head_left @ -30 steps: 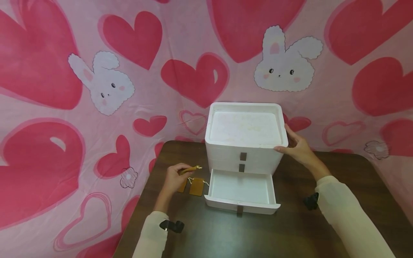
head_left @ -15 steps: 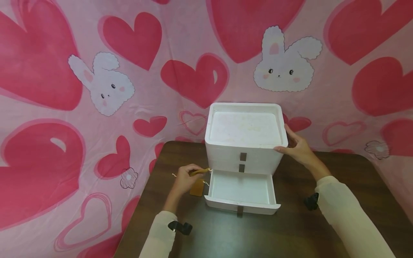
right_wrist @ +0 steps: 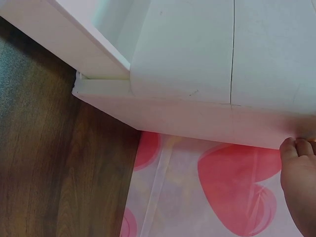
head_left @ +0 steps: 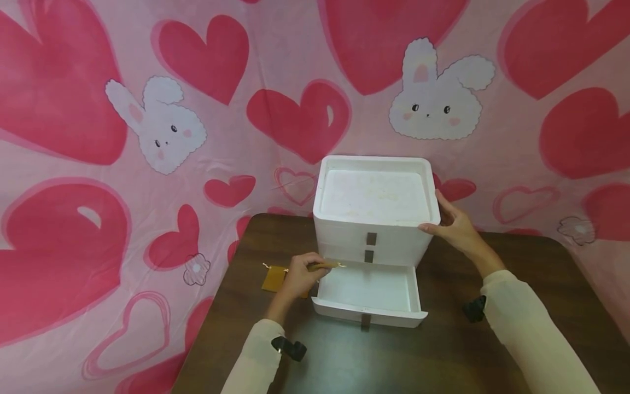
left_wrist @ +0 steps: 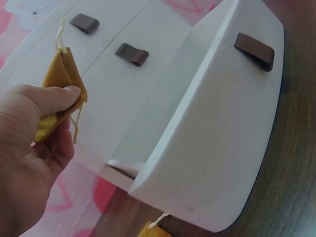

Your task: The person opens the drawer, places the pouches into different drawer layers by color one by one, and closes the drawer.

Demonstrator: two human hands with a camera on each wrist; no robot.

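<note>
My left hand [head_left: 301, 274] pinches a small mustard-yellow drawstring pouch [left_wrist: 58, 74] between thumb and fingers, with pale cords dangling from it. Hand and pouch hover over the left side of the pulled-out bottom drawer [head_left: 366, 316] of a white drawer cabinet [head_left: 342, 238]. No contents show in that drawer. With thumb at the front and fingers along the side, my right hand [head_left: 460, 230] holds the cabinet's top right corner. On the table left of the drawer lies another yellow pouch [head_left: 273, 279]; one more pouch [head_left: 303, 295] is mostly hidden behind my left hand.
The cabinet stands on a dark wooden table [head_left: 394, 361] near its back edge. Its upper two drawers are closed, with brown pull tabs [head_left: 371, 239]. Behind hangs a pink cloth [head_left: 275, 49] with hearts and rabbits.
The left hand has carried its pouch rightward, from above the pouches on the table to over the open drawer. The right hand has stayed on the cabinet corner.
</note>
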